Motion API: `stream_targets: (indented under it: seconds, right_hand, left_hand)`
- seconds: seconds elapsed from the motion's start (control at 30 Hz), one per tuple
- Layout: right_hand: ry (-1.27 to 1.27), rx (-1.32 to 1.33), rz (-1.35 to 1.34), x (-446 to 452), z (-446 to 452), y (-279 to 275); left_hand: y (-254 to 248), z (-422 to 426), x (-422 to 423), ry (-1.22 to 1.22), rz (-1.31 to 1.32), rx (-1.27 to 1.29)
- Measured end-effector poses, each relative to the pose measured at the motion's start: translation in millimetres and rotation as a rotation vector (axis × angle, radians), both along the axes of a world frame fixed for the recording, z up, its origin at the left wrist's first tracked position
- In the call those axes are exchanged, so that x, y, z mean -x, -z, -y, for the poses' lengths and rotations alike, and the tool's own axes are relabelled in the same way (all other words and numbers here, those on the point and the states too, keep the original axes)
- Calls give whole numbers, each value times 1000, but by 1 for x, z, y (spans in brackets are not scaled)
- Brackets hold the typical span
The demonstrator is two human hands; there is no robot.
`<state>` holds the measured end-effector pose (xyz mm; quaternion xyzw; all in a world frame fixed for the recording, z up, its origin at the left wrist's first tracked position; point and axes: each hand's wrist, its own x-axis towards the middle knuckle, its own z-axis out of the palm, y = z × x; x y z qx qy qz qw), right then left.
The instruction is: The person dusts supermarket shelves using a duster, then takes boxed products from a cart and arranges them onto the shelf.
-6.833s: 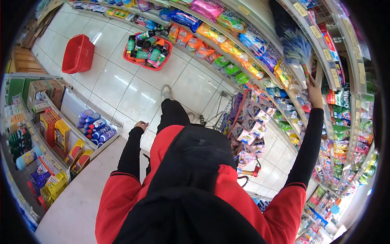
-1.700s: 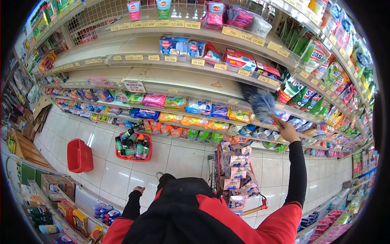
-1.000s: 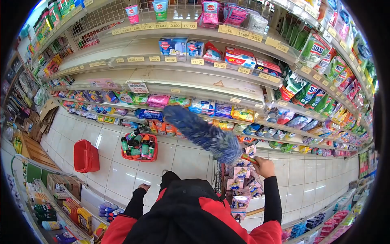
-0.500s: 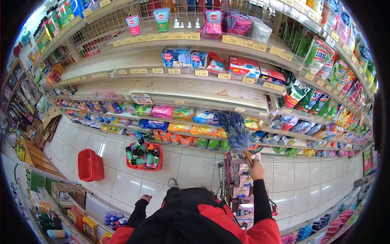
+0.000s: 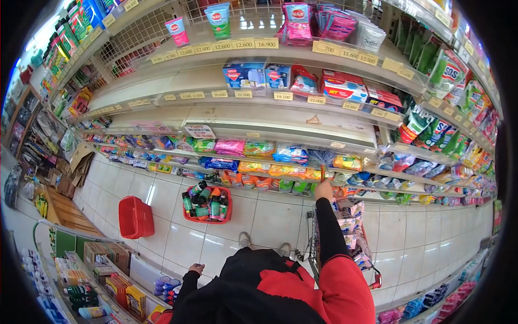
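Note:
My right hand (image 5: 324, 190) is closed round the brown handle of a blue-grey fluffy duster (image 5: 322, 157). The duster's head reaches in among the packets on a lower shelf, beside yellow packs (image 5: 347, 162), and much of it is hard to make out there. Down at my left side, my left hand (image 5: 197, 268) hangs with fingers apart and nothing in it, above the tiled floor. Over the duster runs a shelf (image 5: 259, 121) bearing a small brown mark and a price sign (image 5: 199, 132).
A red basket of bottles (image 5: 230, 208) and red stacked baskets (image 5: 136, 217) stand on the floor. By my right arm is a cart with pink packs (image 5: 350, 240). Boxes (image 5: 245, 74) sit on an upper shelf. Another goods rack (image 5: 116, 264) lies at lower left.
The duster has gone from hanging in front of the shelves to reaching in among the lower packets, my right arm stretching forward. The view has moved closer to the shelves.

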<state>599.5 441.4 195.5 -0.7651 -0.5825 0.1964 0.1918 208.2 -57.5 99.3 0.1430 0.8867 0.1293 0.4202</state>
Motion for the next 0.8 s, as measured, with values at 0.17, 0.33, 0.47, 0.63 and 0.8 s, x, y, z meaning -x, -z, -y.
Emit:
stream_targets:
  seconds: [0.17,0.33,0.47,0.63,0.8]
  right_hand:
    - [-33,-7,-56,-1,-36,35]
    - [-198,3,-222,-22,-32,48]
    - [-68,142,-490,-20,5,-40]
    - [-163,-207,-768,-47,9,-9]
    - [-233,100,-2148,-78,64,-150]
  left_hand:
    - [-15,26,-9,-22,-11,117]
    - [-34,23,-28,-13,-42,190]
    - [-21,7,-23,60,-33,153]
    - [4,-27,-19,71,0,20]
    - [18,-70,-26,217,-4,25]
